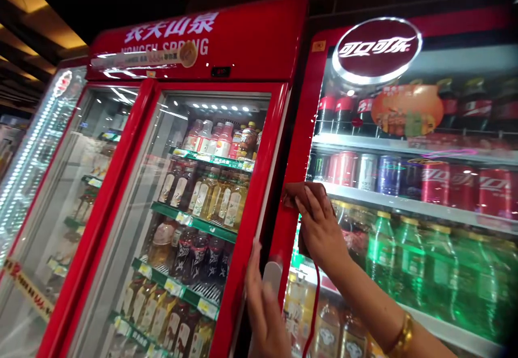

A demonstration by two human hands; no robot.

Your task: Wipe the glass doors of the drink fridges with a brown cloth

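Note:
My right hand [321,231] presses a brown cloth [301,190] against the red frame and glass at the left edge of the cola fridge door [281,239]. Its fingers lie over the cloth, and part of the cloth hangs below the hand. A thin red cord [317,298] runs down under that hand. Lower and to the left, my left hand [265,307] is raised with its fingers stretched out and nothing visible in it. It is beside the pale door handle [273,276], near the gap between the two fridges; whether it touches anything I cannot tell.
A red Nongfu Spring fridge [259,40] with glass doors stands at the left, its shelves full of bottles [210,193]. Behind the right glass are cans [435,183] and green bottles [413,250]. An oval lit sign [376,50] tops that door. Another lit cabinet [38,158] is far left.

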